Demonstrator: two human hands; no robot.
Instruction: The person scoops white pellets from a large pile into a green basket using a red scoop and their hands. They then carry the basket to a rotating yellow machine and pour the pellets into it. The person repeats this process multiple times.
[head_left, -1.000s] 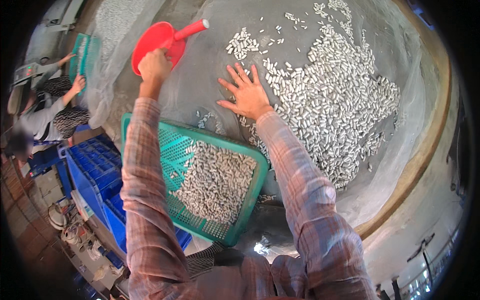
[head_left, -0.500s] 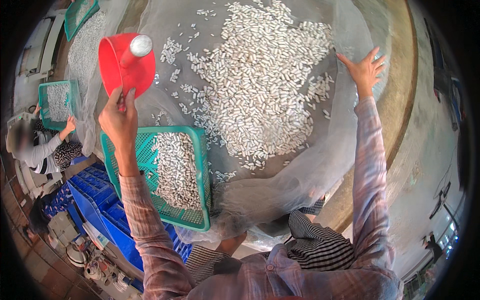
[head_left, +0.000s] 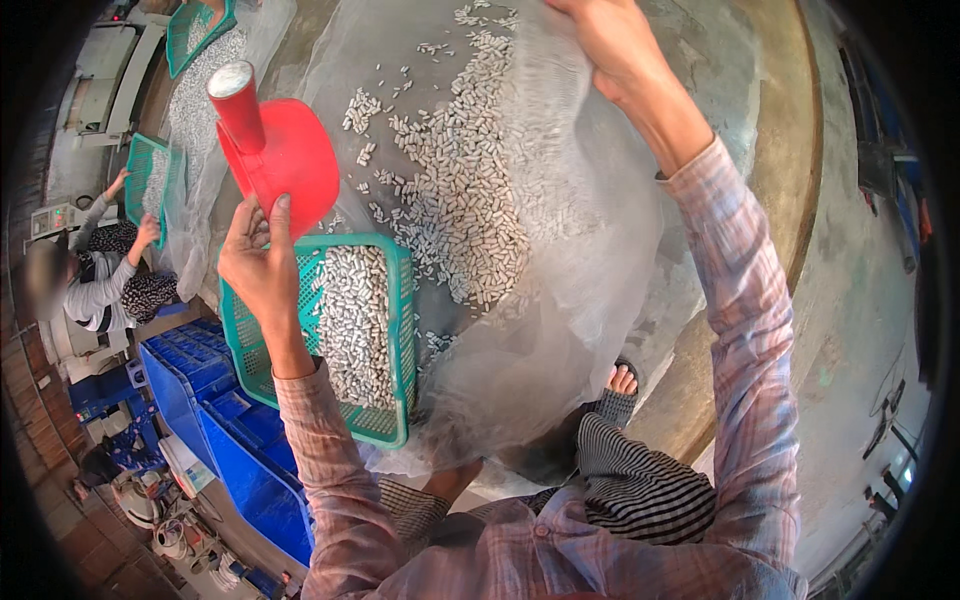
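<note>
My left hand (head_left: 262,268) grips a red plastic scoop (head_left: 275,155) by its rim, held up above a green mesh basket (head_left: 395,330). The basket holds a heap of small white oblong cocoons (head_left: 352,325). My right hand (head_left: 612,45) is raised at the top of the view and clutches the lifted edge of a sheer white net sheet (head_left: 590,260). Many more white cocoons (head_left: 470,190) lie on that sheet, sliding toward the basket.
The sheet lies on a big round concrete platform with a raised rim (head_left: 795,190). Blue plastic crates (head_left: 225,420) stand below the basket. At the left another person (head_left: 105,280) handles a second green basket (head_left: 150,185). My sandalled foot (head_left: 620,385) shows near the platform.
My right hand went from reaching out flat at the right to gripping the net edge and lifting it. The cocoons have bunched toward the basket. The scoop stayed raised.
</note>
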